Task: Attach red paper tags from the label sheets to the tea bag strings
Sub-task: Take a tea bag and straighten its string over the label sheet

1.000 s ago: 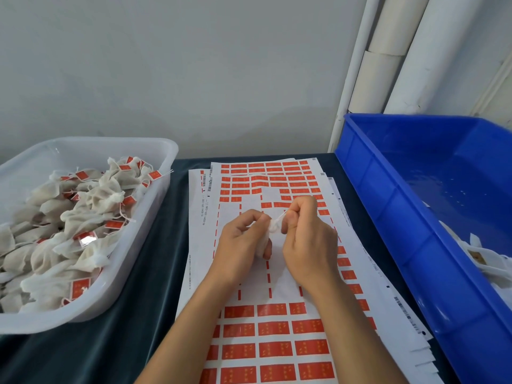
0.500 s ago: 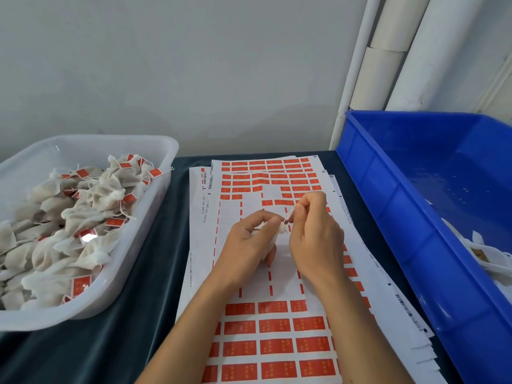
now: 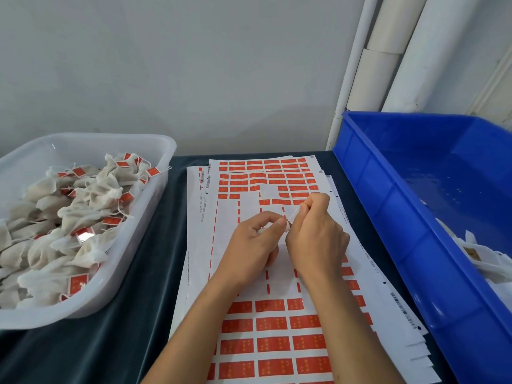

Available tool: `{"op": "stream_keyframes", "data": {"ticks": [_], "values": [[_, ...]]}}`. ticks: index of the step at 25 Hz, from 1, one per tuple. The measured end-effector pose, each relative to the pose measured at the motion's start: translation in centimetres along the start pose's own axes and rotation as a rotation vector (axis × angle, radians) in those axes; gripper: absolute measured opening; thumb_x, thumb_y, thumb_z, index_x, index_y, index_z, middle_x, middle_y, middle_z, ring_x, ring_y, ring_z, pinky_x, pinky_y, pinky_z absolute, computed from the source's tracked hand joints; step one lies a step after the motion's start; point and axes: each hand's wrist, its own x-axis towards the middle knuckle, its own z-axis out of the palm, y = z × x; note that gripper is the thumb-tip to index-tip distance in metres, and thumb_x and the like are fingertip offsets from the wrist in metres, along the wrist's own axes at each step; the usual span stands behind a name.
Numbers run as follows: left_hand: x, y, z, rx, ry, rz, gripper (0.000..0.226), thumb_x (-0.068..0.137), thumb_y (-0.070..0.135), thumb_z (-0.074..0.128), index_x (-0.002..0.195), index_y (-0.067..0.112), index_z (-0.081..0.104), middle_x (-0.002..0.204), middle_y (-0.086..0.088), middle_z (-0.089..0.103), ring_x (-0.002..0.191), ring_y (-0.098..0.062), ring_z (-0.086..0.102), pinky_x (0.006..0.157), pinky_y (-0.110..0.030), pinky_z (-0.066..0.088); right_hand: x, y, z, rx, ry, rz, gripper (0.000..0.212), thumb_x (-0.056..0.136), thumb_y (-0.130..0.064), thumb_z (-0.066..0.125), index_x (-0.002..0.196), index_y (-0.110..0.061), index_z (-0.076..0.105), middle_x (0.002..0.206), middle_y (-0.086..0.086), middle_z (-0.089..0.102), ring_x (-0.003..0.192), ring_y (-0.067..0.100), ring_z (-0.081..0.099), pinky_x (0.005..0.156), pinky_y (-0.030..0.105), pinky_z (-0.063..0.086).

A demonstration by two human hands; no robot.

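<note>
I am watching the left hand point(image 3: 250, 245) holding a soft little tea bag point(image 3: 261, 231) inside its curled fingers while the right hand point(image 3: 315, 234) is pinching the thin string point(image 3: 293, 216) between its fingertips, so I think light, floppy string needs holding near its end.

A small hand-packing workroom: a plain grey wall point(image 3: 166, 65) with white pipes point(image 3: 388, 51) running up the corner, a tabletop point(image 3: 144, 273) under dark cloth, stacked label sheets point(image 3: 249, 342), a clear tub point(image 3: 155, 167) heaped with tagged tea bags point(image 3: 83, 217), and a blue plastic crate point(image 3: 401, 217) just beside the sheets
</note>
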Motion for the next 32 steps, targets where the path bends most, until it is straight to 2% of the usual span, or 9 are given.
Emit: {"op": "stream_keyframes", "data": {"ticks": [6, 10, 14, 17, 20, 25, 27, 30, 32], "values": [[0.0, 0.2, 0.1, -0.031, -0.007, 0.001, 0.023, 0.101, 0.045, 0.05, 0.094, 0.04, 0.071, 0.06, 0.005, 0.063, 0.051, -0.009, 0.055, 0.054, -0.021, 0.052, 0.0, -0.1, -0.1, 0.022, 0.005, 0.014, 0.026, 0.092, -0.053, 0.019, 0.108, -0.034, 0.027, 0.087, -0.016, 0.053, 0.053, 0.002, 0.046, 0.057, 0.016, 0.021], [-0.2, 0.0, 0.0, -0.014, -0.01, 0.003, 0.023, 0.104, 0.042, 0.05, 0.095, 0.04, 0.07, 0.064, 0.001, 0.065, 0.053, -0.008, 0.058, 0.056, -0.018, 0.053, 0.3, 0.2, -0.4, 0.131, -0.015, -0.005, 0.02, 0.096, -0.052, 0.024, 0.105, -0.035, 0.031, 0.086, -0.017, 0.056, 0.056, 0.003, 0.053, 0.06, 0.021, 0.041], [-0.4, 0.1, -0.5, -0.058, -0.002, 0.033, 0.027, 0.103, 0.045, 0.05, 0.092, 0.034, 0.073, 0.085, 0.006, 0.074, 0.077, -0.01, 0.072, 0.069, -0.016, 0.056, 0.3, 0.5, -0.3, 0.381, -0.192, -0.056, 0.008, 0.104, -0.044, 0.041, 0.104, -0.037, 0.044, 0.098, -0.019, 0.061, 0.082, 0.005, 0.064, 0.068, 0.015, 0.052], [-0.1, 0.0, -0.3, -0.045, 0.024, 0.036, 0.027, 0.103, 0.042, 0.054, 0.092, 0.027, 0.073, 0.087, 0.008, 0.075, 0.084, -0.012, 0.073, 0.074, -0.021, 0.058, 0.2, 0.1, -0.3, 0.428, -0.198, -0.071, 0.005, 0.105, -0.035, 0.052, 0.104, -0.039, 0.049, 0.103, -0.023, 0.061, 0.095, 0.0, 0.063, 0.07, 0.007, 0.05], [0.1, 0.0, -0.5, -0.065, 0.071, 0.021, 0.026, 0.106, 0.039, 0.053, 0.094, 0.026, 0.072, 0.08, 0.004, 0.075, 0.076, -0.009, 0.071, 0.068, -0.013, 0.055, 0.1, 0.0, -0.5, 0.516, -0.136, -0.087, 0.015, 0.103, -0.027, 0.06, 0.101, -0.039, 0.053, 0.097, -0.033, 0.059, 0.103, -0.011, 0.058, 0.074, -0.003, 0.044], [0.1, 0.0, -0.7, -0.118, 0.137, -0.015, 0.024, 0.106, 0.035, 0.055, 0.092, 0.023, 0.071, 0.075, -0.002, 0.075, 0.068, -0.01, 0.07, 0.065, -0.011, 0.054, 0.0, -0.4, -0.9, 0.581, -0.129, -0.073, 0.017, 0.102, -0.025, 0.064, 0.099, -0.039, 0.055, 0.098, -0.032, 0.062, 0.102, -0.008, 0.06, 0.076, -0.002, 0.044], [0.3, 0.0, -0.9, -0.14, 0.153, -0.031, 0.024, 0.106, 0.031, 0.055, 0.092, 0.02, 0.071, 0.075, -0.002, 0.075, 0.068, -0.01, 0.07, 0.066, -0.013, 0.055, 0.1, -0.5, -1.1, 0.638, -0.143, -0.021, 0.016, 0.102, -0.024, 0.063, 0.1, -0.039, 0.057, 0.1, -0.031, 0.064, 0.1, -0.004, 0.063, 0.075, 0.003, 0.05], [0.4, 0.0, -0.9, -0.148, 0.173, -0.045, 0.025, 0.106, 0.027, 0.054, 0.091, 0.015, 0.07, 0.077, 0.001, 0.075, 0.069, -0.008, 0.07, 0.065, -0.012, 0.055, 0.6, -0.4, -1.7, 0.91, -0.256, 0.198, 0.014, 0.102, -0.023, 0.062, 0.104, -0.037, 0.064, 0.105, -0.02, 0.071, 0.095, 0.007, 0.073, 0.079, 0.023, 0.062], [0.4, -0.1, -0.8, -0.126, 0.182, -0.049, 0.026, 0.107, 0.027, 0.054, 0.091, 0.014, 0.07, 0.077, 0.002, 0.075, 0.07, -0.007, 0.069, 0.064, -0.01, 0.053, 0.9, -0.4, -2.0, 1.092, -0.348, 0.343, 0.015, 0.103, -0.019, 0.061, 0.112, -0.028, 0.067, 0.11, -0.008, 0.074, 0.091, 0.014, 0.075, 0.083, 0.036, 0.064]]}}
